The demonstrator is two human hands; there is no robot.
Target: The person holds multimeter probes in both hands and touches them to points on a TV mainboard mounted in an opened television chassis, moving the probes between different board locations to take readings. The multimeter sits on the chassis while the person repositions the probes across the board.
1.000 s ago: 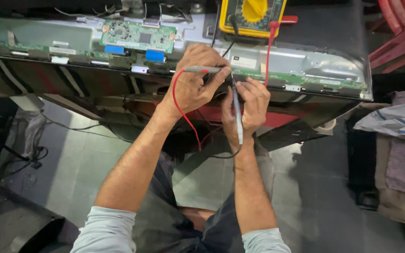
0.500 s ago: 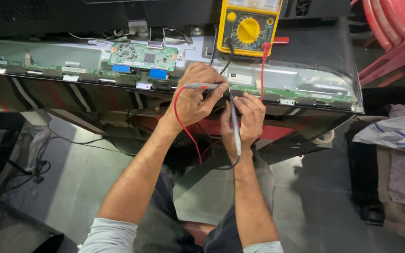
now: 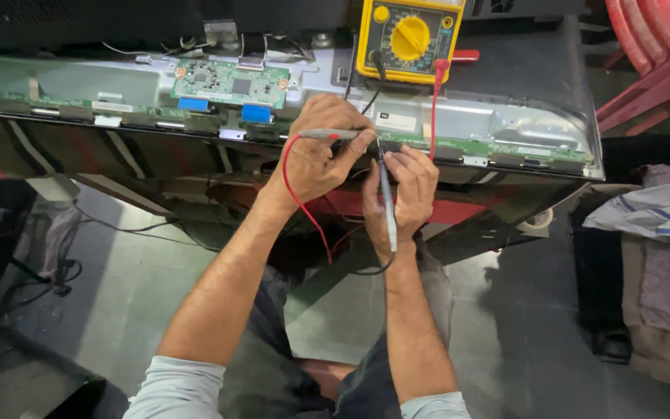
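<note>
Both hands meet just above the middle of the frame, at the lower edge of an opened flat-panel screen point(image 3: 505, 124) that lies across the upper part. The left hand point(image 3: 321, 151) is curled around a grey probe with a red band point(image 3: 327, 134), held level and pointing right; its red lead point(image 3: 301, 198) loops down past the wrist. The right hand point(image 3: 398, 192), just beside it and touching at the fingertips, pinches a second grey probe point(image 3: 386, 203) held nearly upright, tip up at the panel's edge strip, with a black lead point(image 3: 372, 271) curling away under the wrist. Whether either tip touches a contact I cannot tell. At top centre a yellow multimeter point(image 3: 409, 37) rests on the panel's metal back. A green circuit board point(image 3: 230, 83) sits to its left. A red plastic chair point(image 3: 657, 54) fills the upper right corner, and folded cloth point(image 3: 661, 256) lies at the right edge.
</note>
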